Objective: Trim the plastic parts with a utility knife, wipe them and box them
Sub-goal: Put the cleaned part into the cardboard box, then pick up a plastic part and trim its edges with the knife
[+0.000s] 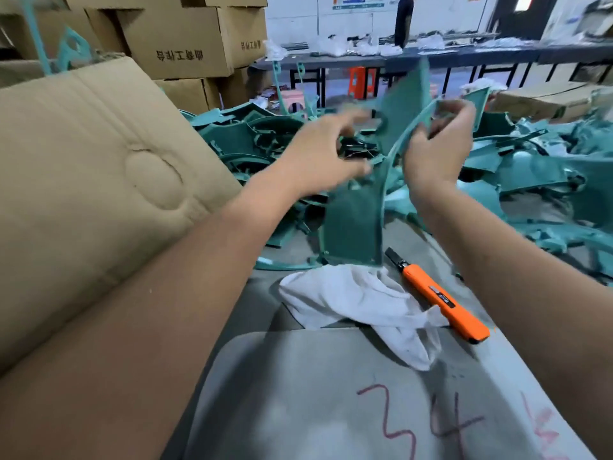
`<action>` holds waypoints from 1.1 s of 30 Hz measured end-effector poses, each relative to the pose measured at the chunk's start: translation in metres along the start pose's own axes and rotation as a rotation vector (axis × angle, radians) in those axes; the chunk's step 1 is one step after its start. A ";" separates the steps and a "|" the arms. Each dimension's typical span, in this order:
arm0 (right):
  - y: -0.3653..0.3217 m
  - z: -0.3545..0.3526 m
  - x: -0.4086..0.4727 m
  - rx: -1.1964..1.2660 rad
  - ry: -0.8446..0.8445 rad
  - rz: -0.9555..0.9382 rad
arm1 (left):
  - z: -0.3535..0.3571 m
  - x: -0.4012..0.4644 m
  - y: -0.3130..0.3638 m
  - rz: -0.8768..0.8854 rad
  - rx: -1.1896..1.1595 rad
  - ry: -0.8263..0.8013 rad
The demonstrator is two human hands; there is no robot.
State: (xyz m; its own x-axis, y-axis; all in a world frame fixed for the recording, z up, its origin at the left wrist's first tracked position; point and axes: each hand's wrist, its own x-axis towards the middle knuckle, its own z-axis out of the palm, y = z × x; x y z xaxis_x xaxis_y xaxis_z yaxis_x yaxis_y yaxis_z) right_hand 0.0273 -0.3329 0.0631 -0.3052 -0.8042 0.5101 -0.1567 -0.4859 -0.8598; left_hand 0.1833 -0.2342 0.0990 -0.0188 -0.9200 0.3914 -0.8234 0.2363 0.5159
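My right hand [438,144] grips a green part [355,224]; left hand [318,154] blurred, can't tell. Knife [441,297] and rag [358,303] lie idle near me; far pile [530,167] remains, I judge.

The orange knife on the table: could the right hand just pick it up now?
Probably not yet: the right hand grips a green plastic part. The orange knife itself lies uncovered beside the white cloth.

Single head-worn wide-angle view, aimed forward and down across the worktop [331,393]; close to both forearms, reaching past the green parts pile [530,167] to stacked cartons [179,38] beyond.
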 end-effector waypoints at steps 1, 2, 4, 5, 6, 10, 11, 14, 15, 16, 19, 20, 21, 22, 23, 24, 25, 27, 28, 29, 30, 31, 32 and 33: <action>0.001 -0.005 0.008 0.045 0.027 0.137 | 0.010 -0.007 -0.006 -0.025 0.128 -0.110; 0.005 -0.012 0.014 0.068 0.036 0.240 | 0.022 -0.016 -0.010 -0.079 0.165 -0.212; 0.014 -0.023 0.013 0.055 0.015 0.323 | 0.046 -0.033 -0.016 -0.197 0.055 -0.314; 0.019 -0.028 0.009 0.058 0.003 0.338 | 0.058 -0.038 -0.016 -0.224 0.008 -0.315; 0.023 -0.032 0.006 0.071 -0.007 0.354 | 0.067 -0.042 -0.016 -0.244 -0.011 -0.293; 0.031 -0.044 -0.001 0.114 -0.076 0.412 | 0.091 -0.053 -0.003 -0.334 -0.186 -0.278; 0.031 -0.045 -0.003 0.129 -0.116 0.414 | 0.096 -0.056 0.003 -0.334 -0.163 -0.293; 0.027 -0.047 -0.016 0.200 -0.193 0.411 | 0.106 -0.058 0.016 -0.327 0.024 -0.170; 0.026 -0.048 -0.020 0.206 -0.190 0.409 | 0.104 -0.056 0.018 -0.328 0.032 -0.056; 0.024 -0.050 -0.022 0.199 -0.165 0.411 | 0.099 -0.053 0.018 -0.335 0.013 0.059; 0.027 -0.064 -0.024 0.193 -0.028 0.480 | 0.076 -0.039 0.014 -0.428 -0.106 0.351; 0.028 -0.069 -0.026 0.230 -0.011 0.524 | 0.067 -0.033 0.013 -0.471 -0.141 0.452; 0.028 -0.072 -0.029 0.269 -0.009 0.554 | 0.056 -0.028 0.010 -0.504 -0.148 0.547; 0.027 -0.076 -0.034 0.295 -0.019 0.568 | 0.046 -0.023 0.008 -0.511 -0.085 0.625; 0.027 -0.079 -0.040 0.323 -0.039 0.574 | 0.036 -0.018 0.004 -0.492 0.045 0.680; 0.025 -0.082 -0.047 0.366 -0.057 0.585 | 0.027 -0.013 -0.002 -0.461 0.212 0.696; 0.024 -0.084 -0.054 0.422 -0.065 0.599 | 0.019 -0.009 -0.010 -0.428 0.354 0.689; 0.025 -0.089 -0.066 0.571 -0.051 0.646 | 0.005 0.001 -0.021 -0.431 0.467 0.638; 0.025 -0.092 -0.071 0.654 -0.044 0.677 | -0.001 0.007 -0.024 -0.456 0.435 0.604; 0.025 -0.094 -0.075 0.732 -0.043 0.715 | -0.005 0.013 -0.027 -0.477 0.378 0.543; 0.026 -0.098 -0.078 0.812 -0.048 0.750 | -0.007 0.018 -0.026 -0.468 0.336 0.427; 0.026 -0.101 -0.080 0.888 -0.061 0.780 | -0.008 0.020 -0.022 -0.421 0.318 0.264; 0.026 -0.104 -0.083 0.955 -0.084 0.800 | -0.006 0.021 -0.017 -0.344 0.302 0.112; 0.027 -0.107 -0.086 1.004 -0.112 0.812 | -0.002 0.021 -0.012 -0.257 0.274 0.030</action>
State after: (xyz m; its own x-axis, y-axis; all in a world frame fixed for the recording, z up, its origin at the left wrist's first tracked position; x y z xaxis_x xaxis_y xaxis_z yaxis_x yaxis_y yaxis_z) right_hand -0.0513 -0.2402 -0.0060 0.1074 -0.9887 -0.1049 0.8189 0.1478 -0.5546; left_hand 0.1938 -0.2554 0.1026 0.2217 -0.9278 0.2999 -0.9203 -0.0974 0.3789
